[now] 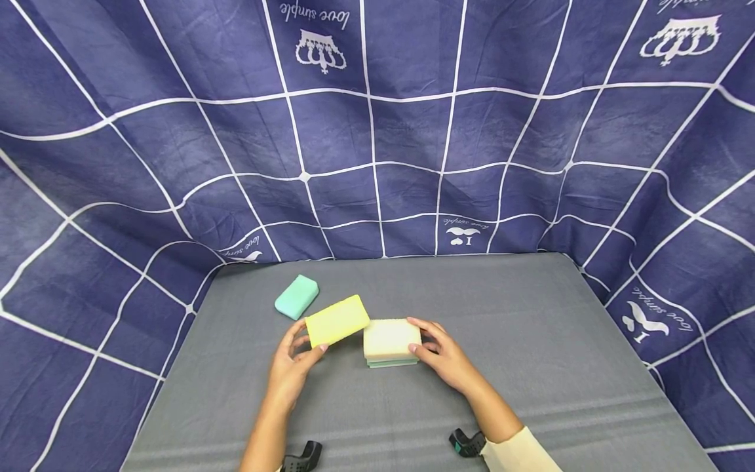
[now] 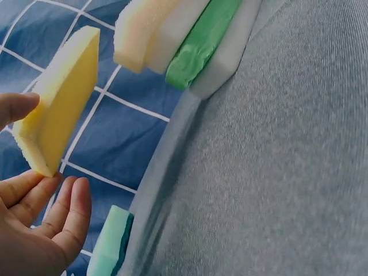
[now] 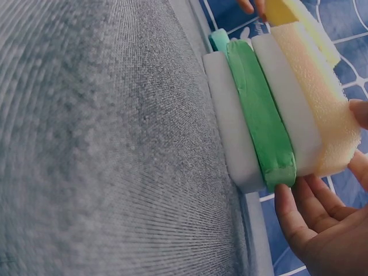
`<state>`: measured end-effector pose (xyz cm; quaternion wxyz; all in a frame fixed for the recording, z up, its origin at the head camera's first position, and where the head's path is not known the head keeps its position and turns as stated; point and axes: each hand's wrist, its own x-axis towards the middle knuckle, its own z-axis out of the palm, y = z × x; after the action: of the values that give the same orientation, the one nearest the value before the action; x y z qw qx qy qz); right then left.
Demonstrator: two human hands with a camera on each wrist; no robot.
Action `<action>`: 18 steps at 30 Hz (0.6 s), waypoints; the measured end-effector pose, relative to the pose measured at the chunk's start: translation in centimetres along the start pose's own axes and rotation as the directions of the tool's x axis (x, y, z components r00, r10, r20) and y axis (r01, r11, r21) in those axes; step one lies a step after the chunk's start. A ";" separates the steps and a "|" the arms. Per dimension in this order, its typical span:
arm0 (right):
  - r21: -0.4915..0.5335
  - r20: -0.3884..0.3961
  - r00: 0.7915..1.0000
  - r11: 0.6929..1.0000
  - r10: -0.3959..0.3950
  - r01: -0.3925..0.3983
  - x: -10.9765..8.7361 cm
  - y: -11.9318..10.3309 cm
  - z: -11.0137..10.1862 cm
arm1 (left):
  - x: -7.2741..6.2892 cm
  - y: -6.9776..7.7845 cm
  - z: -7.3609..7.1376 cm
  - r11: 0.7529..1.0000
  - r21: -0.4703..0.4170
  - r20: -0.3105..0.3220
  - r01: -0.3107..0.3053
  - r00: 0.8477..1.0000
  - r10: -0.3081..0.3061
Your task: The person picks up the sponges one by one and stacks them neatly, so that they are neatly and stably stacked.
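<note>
My left hand (image 1: 290,370) pinches a yellow sponge (image 1: 337,321) between thumb and fingers, tilted and raised above the table. The sponge's right end overlaps the left edge of a sponge stack in the head view. That stack has a cream sponge (image 3: 322,103) on top, a white layer (image 3: 290,109) under it, a green layer (image 3: 261,115) below, and a whitish layer (image 3: 233,126) at the bottom. At the stack's right end, my right hand (image 1: 447,359) holds it with the thumb on the near side and fingers round the far corner.
A mint-green sponge (image 1: 297,297) lies on the grey table (image 1: 519,314), behind and left of the stack. A dark blue curtain (image 1: 413,131) with white lines surrounds the table at the back and both sides.
</note>
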<state>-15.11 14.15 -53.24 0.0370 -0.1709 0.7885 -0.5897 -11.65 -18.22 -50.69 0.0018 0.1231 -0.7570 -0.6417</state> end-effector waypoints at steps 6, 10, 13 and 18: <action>-0.002 -0.002 1.000 1.000 -0.001 0.001 0.0 -0.1 0.0 | -0.1 0.3 0.7 0.999 -0.035 0.022 -0.037 0.999 0.038; 0.005 0.005 1.000 1.000 -0.031 0.031 0.0 -0.2 -0.1 | -0.1 0.5 1.2 0.998 -0.038 0.045 -0.053 0.998 0.055; 0.011 0.011 0.999 0.999 -0.042 0.042 0.0 -0.2 -0.1 | -0.2 0.6 1.5 0.997 -0.031 0.057 -0.066 0.996 0.068; 0.014 0.021 1.000 1.000 -0.009 0.009 0.0 -0.2 -0.2 | -0.2 0.8 2.2 0.995 -0.035 0.084 -0.091 0.992 0.094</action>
<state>-15.12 14.30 -52.95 0.0439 -0.1805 0.7832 -0.5933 -11.92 -15.89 -50.29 0.0009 0.0602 -0.7513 -0.6572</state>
